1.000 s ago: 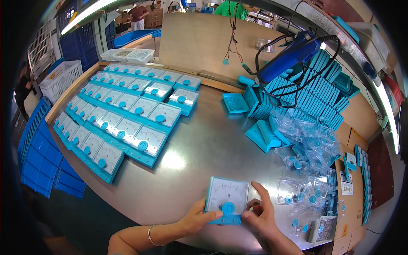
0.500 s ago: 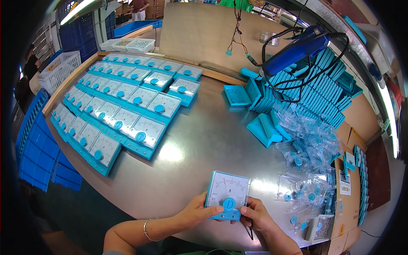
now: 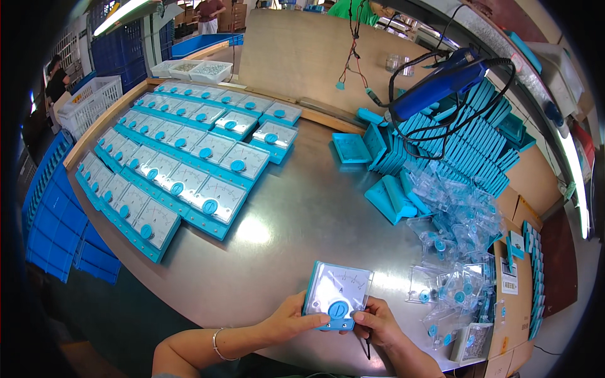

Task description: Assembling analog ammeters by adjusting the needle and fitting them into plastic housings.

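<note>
A square panel meter (image 3: 341, 288) with a white dial, clear cover, turquoise body and round turquoise knob is near the front edge of the metal table. My left hand (image 3: 291, 320) grips its left side, with the thumb lying across the lower front beside the knob. At the lower right corner, my right hand (image 3: 380, 322) closes on the same meter with thumb and fingers. A thin dark object (image 3: 368, 348) hangs below the right hand; I cannot tell whether it is a cord or a tool. Glare covers part of the dial.
Rows of similar meters (image 3: 220, 196) stand at the left. Clear covers with knobs (image 3: 457, 286) heap at the right, beside a small box of parts (image 3: 471, 343). Stacked turquoise cases (image 3: 454, 135) stand behind them. A blue corded tool (image 3: 435, 85) hangs above.
The meter in my hands has tilted, bringing bright glare onto its dial, and sits slightly lower in view. Both hands keep their hold.
</note>
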A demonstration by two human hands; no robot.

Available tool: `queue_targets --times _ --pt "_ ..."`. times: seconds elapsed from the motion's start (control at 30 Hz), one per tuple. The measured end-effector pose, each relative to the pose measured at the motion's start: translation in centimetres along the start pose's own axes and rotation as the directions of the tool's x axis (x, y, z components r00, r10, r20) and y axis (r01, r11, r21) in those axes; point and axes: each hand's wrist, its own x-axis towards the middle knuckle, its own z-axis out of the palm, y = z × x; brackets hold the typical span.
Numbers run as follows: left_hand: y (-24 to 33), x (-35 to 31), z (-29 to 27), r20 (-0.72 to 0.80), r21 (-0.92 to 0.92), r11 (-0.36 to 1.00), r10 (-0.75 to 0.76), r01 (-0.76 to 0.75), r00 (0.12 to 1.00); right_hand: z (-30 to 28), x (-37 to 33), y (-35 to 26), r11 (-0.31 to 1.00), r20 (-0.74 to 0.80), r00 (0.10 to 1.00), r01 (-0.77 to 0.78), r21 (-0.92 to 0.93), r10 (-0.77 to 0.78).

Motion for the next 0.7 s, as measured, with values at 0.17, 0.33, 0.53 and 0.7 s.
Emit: queue_targets --times 0.17,0.33,0.53,0.7 --pt "-0.9 0.0 -0.4 -0.017 -0.02 1.0 -0.004 0.004 1.0 0.5 0.0 0.0 1.0 -0.01 1.0 -0.002 -0.007 0.002" --pt "-1.1 0.1 -0.2 -0.031 0.0 0.998 0.069 -0.069 0.997 0.4 -0.2 0.1 1.0 -0.011 1.0 0.01 -0.011 -0.01" --pt "-0.7 0.5 -0.5 -0.027 -0.087 0.995 0.036 -0.038 0.999 0.8 0.0 -0.4 0.999 0.011 1.0 -0.014 -0.043 0.014" --pt "0.6 -0.3 2.1 -0.05 -0.212 0.977 0.005 -0.015 0.999 1.2 -0.9 -1.0 0.977 -0.124 0.987 0.076 -0.2 -0.102"
